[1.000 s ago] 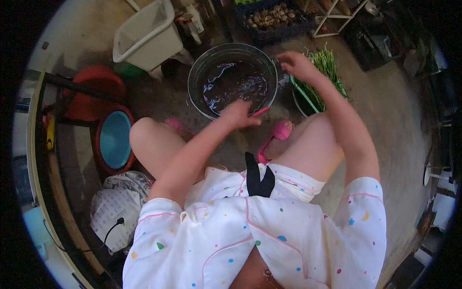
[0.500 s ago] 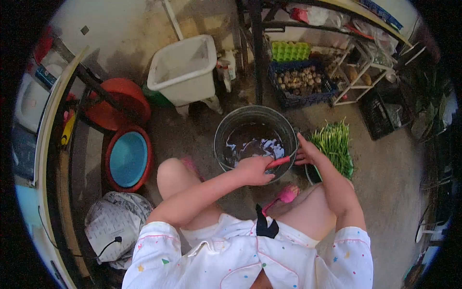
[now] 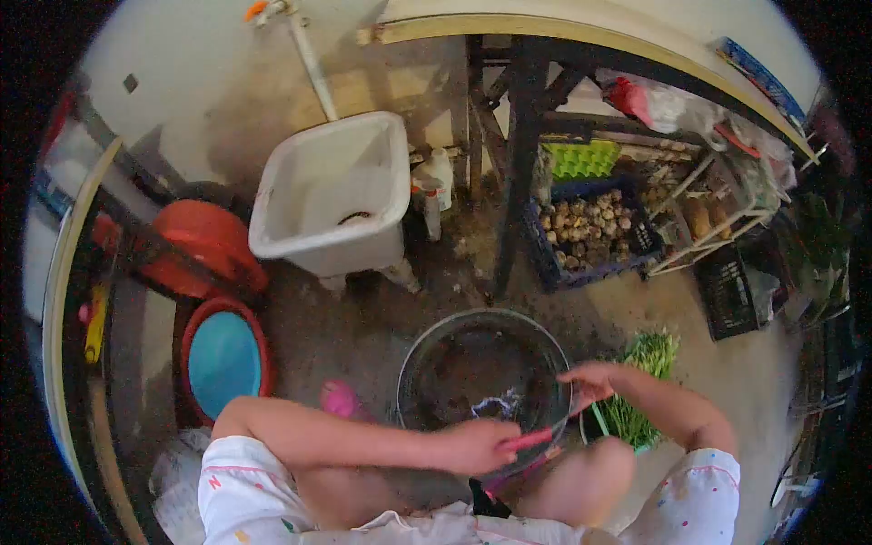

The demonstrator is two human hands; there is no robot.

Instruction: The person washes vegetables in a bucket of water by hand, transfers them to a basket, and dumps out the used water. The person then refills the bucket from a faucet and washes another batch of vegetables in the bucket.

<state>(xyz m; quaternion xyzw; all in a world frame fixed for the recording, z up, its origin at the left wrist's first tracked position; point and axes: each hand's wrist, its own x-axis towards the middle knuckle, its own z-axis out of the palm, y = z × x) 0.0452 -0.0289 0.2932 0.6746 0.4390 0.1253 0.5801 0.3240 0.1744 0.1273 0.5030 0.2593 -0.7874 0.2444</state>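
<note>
My left hand [image 3: 481,447] is closed around the red handle [image 3: 527,440] of a tool, above the near right part of a round dark bucket [image 3: 486,313]. The tool's working end is too blurred to name. My right hand [image 3: 592,381] is at the bucket's right rim, its thumb and fingers apart; I cannot tell whether it touches the rim. Dark liquid with bright reflections lies in the bucket. Beside my right forearm, long green stalks [image 3: 640,400] lie in a bunch in a container, partly hidden by the arm.
A white sink basin [image 3: 331,245] stands at the back. Red tubs [image 3: 204,241] and a blue basin [image 3: 222,363] are at left. A blue crate [image 3: 545,250] of round brownish produce, a white rack [image 3: 704,250] and a black crate [image 3: 727,300] stand at right, under a table edge [image 3: 563,27].
The view has tilted upward, so the bucket and hands sit lower in the picture. Both hands stay near the bucket's right side, the left still holding the red handle.
</note>
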